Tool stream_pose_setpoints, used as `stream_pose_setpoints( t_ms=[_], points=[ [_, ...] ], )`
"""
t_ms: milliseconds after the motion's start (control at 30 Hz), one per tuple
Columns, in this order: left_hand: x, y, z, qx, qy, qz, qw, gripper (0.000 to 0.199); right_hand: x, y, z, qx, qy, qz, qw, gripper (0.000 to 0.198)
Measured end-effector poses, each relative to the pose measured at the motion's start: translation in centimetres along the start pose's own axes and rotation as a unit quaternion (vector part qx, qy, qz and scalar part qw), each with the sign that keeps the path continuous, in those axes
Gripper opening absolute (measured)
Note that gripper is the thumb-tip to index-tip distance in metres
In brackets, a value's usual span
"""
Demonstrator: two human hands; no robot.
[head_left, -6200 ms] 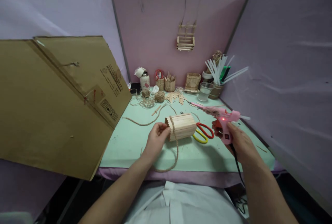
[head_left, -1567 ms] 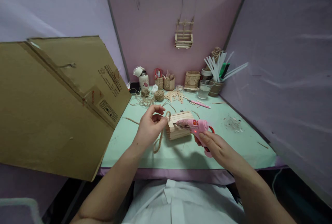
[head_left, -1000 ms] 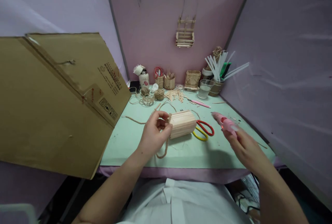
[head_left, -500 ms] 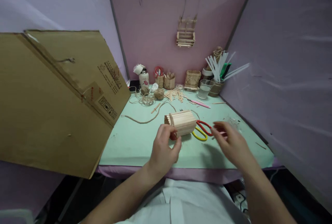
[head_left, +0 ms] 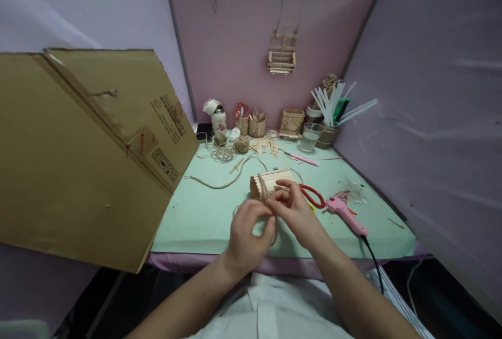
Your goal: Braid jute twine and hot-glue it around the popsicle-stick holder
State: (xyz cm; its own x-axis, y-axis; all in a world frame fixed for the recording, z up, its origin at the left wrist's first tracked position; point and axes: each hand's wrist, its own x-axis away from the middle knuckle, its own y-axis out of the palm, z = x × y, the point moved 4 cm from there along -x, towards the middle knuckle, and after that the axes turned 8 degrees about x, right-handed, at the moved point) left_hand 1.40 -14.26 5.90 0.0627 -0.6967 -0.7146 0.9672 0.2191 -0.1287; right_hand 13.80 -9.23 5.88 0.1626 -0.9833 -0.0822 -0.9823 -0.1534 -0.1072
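A small box made of wooden craft sticks (head_left: 272,181) lies on its side on the mint-green tabletop (head_left: 196,218). A jute rope (head_left: 263,188) runs over its left end. My left hand (head_left: 248,234) sits just in front of the box, fingers curled around the rope's lower part. My right hand (head_left: 295,212) rests against the box's front face, fingertips pinching the rope there. The pink hot-glue gun (head_left: 345,213) lies on the table to the right, out of my hands.
Red and yellow scissors (head_left: 314,198) lie between the box and the glue gun. A large cardboard sheet (head_left: 86,150) leans at the left. At the back stand twine balls (head_left: 241,144), stick-filled cups (head_left: 257,125), a water glass (head_left: 309,138) and glue sticks (head_left: 333,103). Loose twine trails across the table.
My right hand has set the glue gun down on the table at the right and come back to the box. Both hands now hold the rope at the box.
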Motion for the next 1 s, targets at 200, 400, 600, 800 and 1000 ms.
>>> stream_pose_setpoints(
  t_ms=[200,400,600,800,1000],
  points=[
    [-1.9,-1.3,-4.1,0.280,-0.337,0.165,0.884,0.012,0.3,0.1,-0.5,0.274,-0.118,0.046,0.953,0.058],
    [-3.4,0.0,-4.8,0.476,-0.459,0.127,0.739,0.009,0.4,0.7,-1.6,0.448,-0.216,0.044,0.866,0.039],
    [-4.5,0.4,-5.0,0.517,-0.549,0.135,0.643,0.023,-0.1,0.9,-2.5,0.587,-0.179,0.034,0.789,0.045],
    [-4.9,0.4,-5.6,0.516,-0.567,0.129,0.629,0.026,-0.3,1.0,-3.6,0.660,-0.133,0.001,0.739,0.046],
    [-4.6,0.3,-6.2,0.503,-0.570,0.116,0.639,0.025,-0.6,1.0,-4.1,0.685,-0.117,-0.023,0.719,0.041]
  ],
)
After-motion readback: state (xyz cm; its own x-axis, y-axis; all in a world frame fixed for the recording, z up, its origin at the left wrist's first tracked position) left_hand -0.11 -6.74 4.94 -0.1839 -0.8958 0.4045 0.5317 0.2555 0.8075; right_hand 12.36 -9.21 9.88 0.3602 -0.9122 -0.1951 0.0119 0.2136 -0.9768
